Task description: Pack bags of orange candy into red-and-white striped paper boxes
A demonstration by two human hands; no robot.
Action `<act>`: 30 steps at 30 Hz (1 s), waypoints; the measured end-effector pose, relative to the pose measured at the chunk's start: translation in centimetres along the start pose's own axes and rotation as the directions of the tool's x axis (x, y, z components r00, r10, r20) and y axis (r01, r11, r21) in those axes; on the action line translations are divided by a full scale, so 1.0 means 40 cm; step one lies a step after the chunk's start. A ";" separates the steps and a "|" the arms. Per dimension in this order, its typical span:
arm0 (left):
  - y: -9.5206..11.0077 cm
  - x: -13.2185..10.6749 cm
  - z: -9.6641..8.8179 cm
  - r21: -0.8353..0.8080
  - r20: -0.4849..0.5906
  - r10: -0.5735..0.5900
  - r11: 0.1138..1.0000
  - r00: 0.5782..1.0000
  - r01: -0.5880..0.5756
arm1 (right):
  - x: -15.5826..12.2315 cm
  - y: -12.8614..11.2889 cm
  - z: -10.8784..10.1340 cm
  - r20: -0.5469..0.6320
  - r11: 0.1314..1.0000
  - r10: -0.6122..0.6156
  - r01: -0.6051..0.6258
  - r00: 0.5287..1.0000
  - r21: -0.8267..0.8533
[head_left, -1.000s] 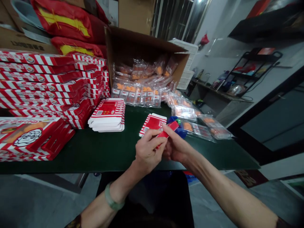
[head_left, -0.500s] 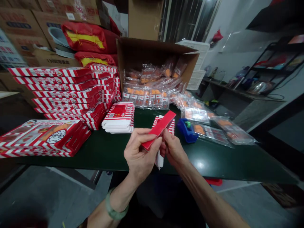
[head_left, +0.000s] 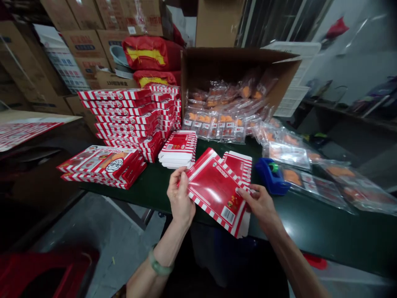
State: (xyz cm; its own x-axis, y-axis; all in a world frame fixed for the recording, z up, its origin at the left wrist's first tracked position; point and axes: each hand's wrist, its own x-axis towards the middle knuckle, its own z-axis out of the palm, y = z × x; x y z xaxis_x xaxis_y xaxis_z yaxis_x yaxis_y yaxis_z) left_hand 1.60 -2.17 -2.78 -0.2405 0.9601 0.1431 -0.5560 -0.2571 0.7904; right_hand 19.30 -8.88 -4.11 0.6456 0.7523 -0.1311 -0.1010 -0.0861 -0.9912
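A red and white striped carton [head_left: 214,188] is held tilted between my hands, its barcode side facing up. My left hand [head_left: 181,196] pinches its left edge, thumb on top. On the opposite edge, my right hand [head_left: 259,203] grips the carton near its right corner. Partly covered behind it lies a small pile of flat cartons [head_left: 240,163] on the dark green table [head_left: 145,198]. Just right of that pile is a blue tape dispenser [head_left: 273,177] with a green core. Another stack of flat cartons [head_left: 180,147] lies beyond my left hand.
Filled striped boxes [head_left: 124,118] are stacked high at the left, with a lower stack [head_left: 102,165] in front. A large open cardboard box [head_left: 201,62] holds several clear food packs. More clear packs [head_left: 288,155] spread along the right.
The carton has turned from a narrow red edge-on view to its broad face. My hands have moved apart to its opposite edges. The camera view has swung left.
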 end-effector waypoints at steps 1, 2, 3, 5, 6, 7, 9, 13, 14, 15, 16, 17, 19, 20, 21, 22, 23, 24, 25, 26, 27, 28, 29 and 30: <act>-0.001 0.011 -0.010 0.010 -0.020 -0.030 1.000 0.999 0.030 | -0.007 -0.002 0.002 0.026 1.000 -0.009 0.008 1.000 0.027; -0.001 0.021 -0.022 0.044 -0.047 -0.044 0.998 0.998 0.046 | -0.016 -0.004 0.005 0.045 0.998 -0.032 0.029 0.998 0.063; 0.002 0.031 -0.037 0.097 -0.073 -0.050 0.994 0.996 0.057 | -0.024 -0.004 0.009 0.057 0.993 -0.066 0.060 0.996 0.104; 0.013 0.045 -0.076 0.226 -0.111 -0.054 0.971 0.992 0.078 | -0.038 -0.004 0.017 0.070 0.976 -0.145 0.132 0.987 0.173; 0.019 0.050 -0.100 0.287 -0.101 -0.070 0.953 0.992 0.096 | -0.042 -0.004 0.022 0.090 0.968 -0.177 0.157 0.980 0.195; 0.025 0.052 -0.125 0.334 -0.079 -0.086 0.936 0.993 0.107 | -0.044 -0.005 0.027 0.120 0.962 -0.197 0.169 0.973 0.213; 0.031 0.056 -0.174 0.424 0.020 -0.118 0.900 0.993 0.098 | -0.039 -0.013 0.037 0.195 0.957 -0.199 0.148 0.960 0.250; 0.014 0.055 -0.217 0.478 0.141 -0.198 0.872 0.970 0.108 | -0.020 -0.047 0.064 0.285 0.950 -0.189 0.102 0.940 0.293; 0.010 0.050 -0.211 0.468 0.091 -0.131 0.881 0.987 0.074 | -0.019 -0.051 0.070 0.285 0.948 -0.201 0.113 0.937 0.298; 0.010 0.041 -0.198 0.464 0.029 -0.031 0.886 0.999 0.014 | -0.019 -0.051 0.076 0.263 0.946 -0.213 0.131 0.941 0.296; 0.012 0.029 -0.182 0.475 -0.033 0.099 0.877 0.995 -0.071 | -0.021 -0.045 0.080 0.215 0.944 -0.221 0.154 0.951 0.290; 0.017 0.015 -0.162 0.502 -0.057 0.218 0.850 0.974 -0.161 | -0.023 -0.032 0.082 0.149 0.944 -0.223 0.176 0.963 0.281; 0.032 -0.016 -0.120 0.550 0.050 0.344 0.774 0.937 -0.314 | -0.024 0.009 0.081 -0.019 0.950 -0.202 0.200 0.979 0.238; 0.038 -0.032 -0.100 0.568 0.116 0.393 0.727 0.912 -0.385 | -0.022 0.033 0.079 -0.074 0.958 -0.177 0.189 0.981 0.214; 0.043 -0.048 -0.082 0.565 0.195 0.424 0.688 0.884 -0.455 | -0.019 0.057 0.077 -0.114 0.968 -0.155 0.174 0.981 0.182; 0.046 -0.063 -0.066 0.547 0.261 0.443 0.664 0.858 -0.509 | -0.017 0.077 0.075 -0.133 0.975 -0.137 0.158 0.982 0.159; 0.047 -0.077 -0.052 0.523 0.299 0.463 0.652 0.834 -0.549 | -0.016 0.092 0.073 -0.145 0.980 -0.124 0.144 0.982 0.139; 0.048 -0.089 -0.041 0.493 0.323 0.486 0.646 0.812 -0.582 | -0.016 0.102 0.072 -0.152 0.983 -0.117 0.136 0.981 0.123; 0.048 -0.098 -0.033 0.463 0.332 0.513 0.643 0.792 -0.611 | -0.018 0.107 0.071 -0.157 0.985 -0.117 0.135 0.981 0.110; 0.048 -0.104 -0.026 0.434 0.336 0.543 0.636 0.770 -0.638 | -0.020 0.107 0.070 -0.162 0.986 -0.121 0.138 0.979 0.095; 0.050 -0.107 -0.021 0.408 0.343 0.572 0.625 0.746 -0.666 | -0.023 0.104 0.071 -0.169 0.986 -0.130 0.145 0.977 0.078; 0.052 -0.107 -0.018 0.387 0.361 0.595 0.606 0.718 -0.695 | -0.024 0.099 0.071 -0.180 0.986 -0.140 0.154 0.974 0.063; 0.055 -0.105 -0.016 0.376 0.385 0.611 0.581 0.692 -0.722 | -0.025 0.095 0.072 -0.192 0.985 -0.150 0.164 0.970 0.055; 0.058 -0.101 -0.015 0.375 0.411 0.620 0.554 0.669 -0.743 | -0.025 0.091 0.073 -0.204 0.983 -0.159 0.174 0.966 0.061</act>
State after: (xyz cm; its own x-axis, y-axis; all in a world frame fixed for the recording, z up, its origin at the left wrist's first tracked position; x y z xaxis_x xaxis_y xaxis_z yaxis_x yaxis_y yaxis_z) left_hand 0.80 -6.72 -1.89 -0.1787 0.5281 0.8302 0.1689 -0.8148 0.5546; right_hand 16.07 -8.03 -7.54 0.7939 0.6074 0.0264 -0.0329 0.0862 -0.9957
